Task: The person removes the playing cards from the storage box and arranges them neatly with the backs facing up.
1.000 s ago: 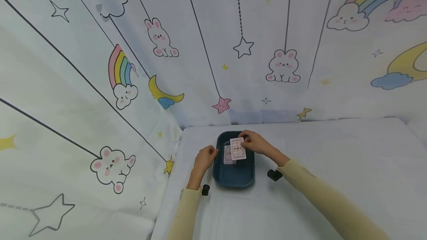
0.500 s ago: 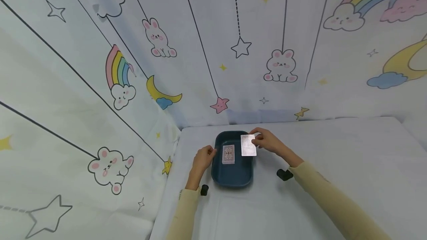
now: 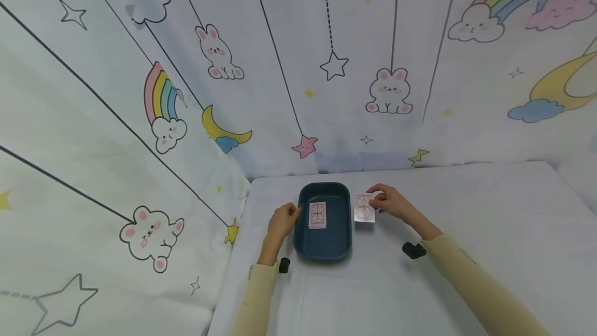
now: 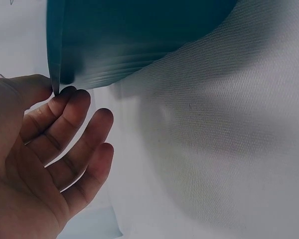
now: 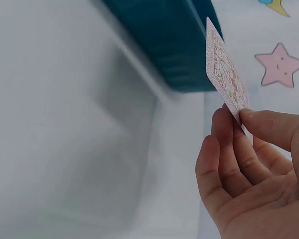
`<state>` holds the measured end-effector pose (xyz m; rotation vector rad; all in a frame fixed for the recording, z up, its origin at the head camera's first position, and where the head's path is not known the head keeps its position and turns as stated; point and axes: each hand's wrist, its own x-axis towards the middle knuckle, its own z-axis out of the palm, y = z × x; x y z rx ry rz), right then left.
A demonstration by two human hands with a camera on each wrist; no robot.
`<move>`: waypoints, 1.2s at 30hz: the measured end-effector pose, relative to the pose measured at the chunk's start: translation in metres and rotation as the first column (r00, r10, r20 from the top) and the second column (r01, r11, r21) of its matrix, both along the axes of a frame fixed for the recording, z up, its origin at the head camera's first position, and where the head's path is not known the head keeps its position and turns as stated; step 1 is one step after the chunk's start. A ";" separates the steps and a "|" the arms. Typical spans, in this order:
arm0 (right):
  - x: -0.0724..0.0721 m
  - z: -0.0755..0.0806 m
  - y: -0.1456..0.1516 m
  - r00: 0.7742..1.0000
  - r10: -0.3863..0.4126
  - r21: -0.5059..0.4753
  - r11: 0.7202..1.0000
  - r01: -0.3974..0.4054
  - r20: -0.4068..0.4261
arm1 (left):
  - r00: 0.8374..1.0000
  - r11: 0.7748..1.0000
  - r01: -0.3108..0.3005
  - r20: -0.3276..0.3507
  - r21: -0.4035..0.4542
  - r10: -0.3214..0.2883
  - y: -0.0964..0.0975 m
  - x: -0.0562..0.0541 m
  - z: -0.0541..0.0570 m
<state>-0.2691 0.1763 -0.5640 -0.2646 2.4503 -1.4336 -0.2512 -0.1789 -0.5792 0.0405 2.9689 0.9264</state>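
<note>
A dark teal tray [image 3: 323, 245] with raised walls stands on the white table. Inside it lies a small stack of playing cards [image 3: 317, 215], patterned backs up. My left hand [image 3: 282, 222] pinches the tray's left rim [image 4: 56, 74] between thumb and forefinger; its other fingers are loosely bent below. To the right of the tray, my right hand [image 3: 393, 203] holds a playing card [image 3: 364, 208] between thumb and fingers, above the table. In the right wrist view this card [image 5: 225, 74] is seen nearly edge-on, its ornate pink-white back showing.
White cloth covers the table [image 3: 466, 232]. Behind and to the left hangs a white curtain [image 3: 280, 56] printed with rabbits, stars and rainbows. A black wrist device [image 3: 414, 250] shows under the right sleeve, another black device [image 3: 284, 265] by the left.
My right hand has carried the playing card from over the stack to the right, past the tray's right rim. The left hand keeps its pinch on the tray's rim.
</note>
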 end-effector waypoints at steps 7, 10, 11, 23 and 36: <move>0.005 -0.015 0.016 1.000 -0.002 0.004 1.000 0.002 -0.010 | 1.000 1.000 0.001 -0.002 0.004 -0.001 0.000 0.001 0.001; 0.007 -0.025 0.021 1.000 -0.009 0.028 1.000 0.009 -0.007 | 1.000 1.000 -0.003 -0.001 0.002 0.003 0.001 0.001 0.001; 0.008 -0.028 0.022 1.000 -0.007 0.039 0.999 0.007 -0.009 | 1.000 1.000 -0.004 0.000 0.000 0.004 0.001 0.001 0.000; 0.010 -0.053 0.024 0.997 -0.034 0.160 0.986 0.046 -0.076 | 1.000 1.000 0.000 -0.012 -0.009 0.000 0.000 0.000 -0.001; 0.015 -0.057 0.019 0.962 0.049 0.316 0.948 0.040 -0.268 | 1.000 1.000 -0.002 0.001 0.000 0.002 -0.002 -0.002 -0.005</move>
